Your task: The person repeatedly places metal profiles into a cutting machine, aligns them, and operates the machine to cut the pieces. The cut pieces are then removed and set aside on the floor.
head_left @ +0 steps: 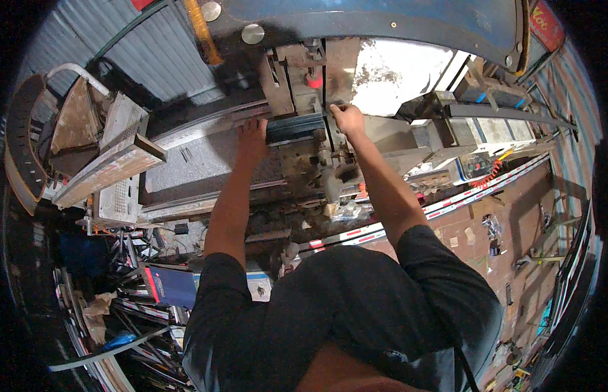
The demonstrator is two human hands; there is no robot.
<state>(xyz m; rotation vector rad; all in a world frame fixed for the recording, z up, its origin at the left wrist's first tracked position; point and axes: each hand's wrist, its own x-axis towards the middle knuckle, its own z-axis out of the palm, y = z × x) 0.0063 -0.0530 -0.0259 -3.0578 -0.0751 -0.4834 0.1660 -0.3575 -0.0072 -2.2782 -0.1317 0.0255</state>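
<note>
A short stack of dark grey metal bars [295, 129] lies across the worn metal bed of a machine. My left hand [253, 136] is at the stack's left end, its fingers bent over that end; the palm side is hidden. Just past the right end of the bars, my right hand [347, 121] is closed, thumb and fingers drawn together beside an upright metal part. Whatever lies inside that grip is too small to make out. Above both hands, a red-ringed metal rod [313, 80] points down between vertical plates.
A wide blue machine cover [369, 19] overhangs the far side. On the left, a rusty metal beam [111, 171] juts out beside a perforated panel [121, 193]. Red-and-white striped strips [441, 204] run along the front right. Metal offcuts [131, 251] are piled at lower left.
</note>
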